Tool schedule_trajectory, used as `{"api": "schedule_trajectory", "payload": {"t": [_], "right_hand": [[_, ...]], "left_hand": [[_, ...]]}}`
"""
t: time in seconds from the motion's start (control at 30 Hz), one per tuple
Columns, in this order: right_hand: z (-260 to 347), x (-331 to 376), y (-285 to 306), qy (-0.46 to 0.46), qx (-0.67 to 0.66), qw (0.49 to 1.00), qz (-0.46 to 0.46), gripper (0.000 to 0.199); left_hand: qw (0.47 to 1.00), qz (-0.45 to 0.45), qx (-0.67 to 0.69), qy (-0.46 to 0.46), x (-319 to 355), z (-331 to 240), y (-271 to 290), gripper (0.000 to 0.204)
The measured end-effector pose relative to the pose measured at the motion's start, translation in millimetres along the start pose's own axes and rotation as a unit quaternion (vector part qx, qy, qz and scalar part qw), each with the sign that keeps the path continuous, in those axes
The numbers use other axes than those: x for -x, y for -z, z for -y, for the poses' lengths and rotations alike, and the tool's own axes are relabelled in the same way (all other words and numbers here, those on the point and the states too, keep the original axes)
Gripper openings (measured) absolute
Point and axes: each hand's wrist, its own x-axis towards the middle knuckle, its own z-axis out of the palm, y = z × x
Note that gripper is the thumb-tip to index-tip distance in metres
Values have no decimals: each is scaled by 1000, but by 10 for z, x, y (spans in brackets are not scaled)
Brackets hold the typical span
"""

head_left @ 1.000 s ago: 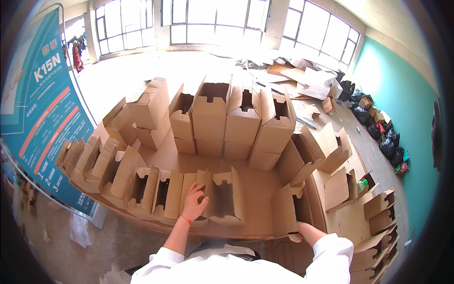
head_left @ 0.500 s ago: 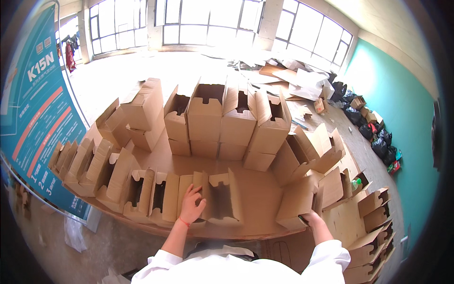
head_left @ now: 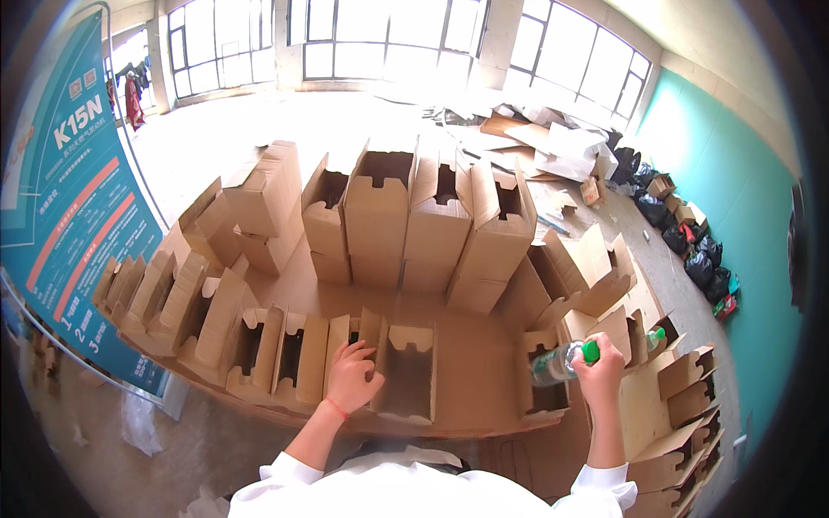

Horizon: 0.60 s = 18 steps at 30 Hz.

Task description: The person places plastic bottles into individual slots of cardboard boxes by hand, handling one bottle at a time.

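My right hand [head_left: 602, 361] is closed around the green-capped top of a clear plastic bottle [head_left: 557, 364]. The bottle is tilted, its body pointing left across the top of an open carton [head_left: 546, 399] at the table's right side. On the near side, my left hand [head_left: 354, 380] rests against the upper edge of a narrow open carton [head_left: 343, 332], fingers slightly bent and apart, nothing seen in them. Beside it, to the right, stands a wider open carton [head_left: 408, 380] with its dark inside showing.
More open cartons line the brown table [head_left: 471, 358], with a taller row [head_left: 376, 211] at its far side. Another green-capped bottle [head_left: 654, 337] stands among cartons at right. A blue banner [head_left: 78, 198] is at left; cardboard scraps [head_left: 553, 147] and black bags [head_left: 699, 268] lie beyond.
My right hand has risen from the right-hand carton and now holds the bottle by its top. That carton stands more upright. My left hand has shifted slightly, its fingers more bent.
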Motion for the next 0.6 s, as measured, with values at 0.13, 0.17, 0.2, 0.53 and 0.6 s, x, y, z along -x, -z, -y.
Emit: {"api": "schedule_trajectory", "payload": {"t": [0.13, 0.17, 0.2, 0.53, 0.6], "right_hand": [[629, 106, 2, 81, -132, 988, -7, 21], [672, 156, -85, 94, -159, 983, 6, 23], [805, 160, -138, 118, -194, 973, 31, 24], [1275, 525, -1426, 449, -130, 867, 170, 24], [1150, 705, -1692, 489, -56, 852, 179, 20]], "left_hand": [[996, 50, -67, 27, -6, -176, 10, 21], [995, 51, -79, 27, -4, -184, -38, 21], [994, 49, -93, 28, -5, -192, -68, 21], [996, 44, -77, 24, 81, -187, -32, 16], [996, 48, -66, 24, 86, -158, -52, 14]]}}
